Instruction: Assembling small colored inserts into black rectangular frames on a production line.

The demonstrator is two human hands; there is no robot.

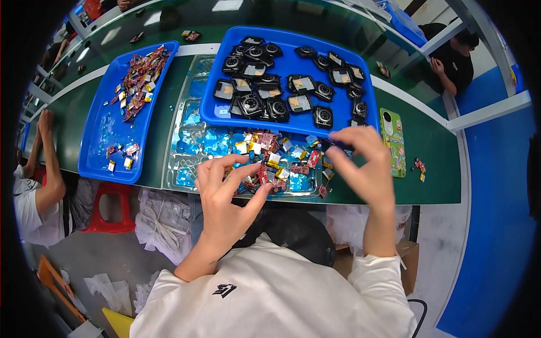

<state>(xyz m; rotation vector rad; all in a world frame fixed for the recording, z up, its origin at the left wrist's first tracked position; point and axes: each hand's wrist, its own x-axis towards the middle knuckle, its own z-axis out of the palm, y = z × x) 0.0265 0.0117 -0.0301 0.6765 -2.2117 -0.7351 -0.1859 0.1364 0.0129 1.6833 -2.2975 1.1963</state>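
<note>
My left hand reaches over the clear plastic tray. A small red circuit board sits between its thumb and index fingertips, the other fingers spread. Around it lie red boards with silver-and-yellow battery cells in a loose heap, among bits of blue film. My right hand hovers at the tray's right side, thumb and index finger bent toward each other. Motion smears its fingertips, so what they hold, if anything, is unclear. Another red board lies just left of its thumb.
A blue tray of black watch-like cases overlaps the plastic tray's far side. Left stands another blue tray with boards and cells. A green patterned phone-shaped item lies right, near a small board. Other people sit around the table.
</note>
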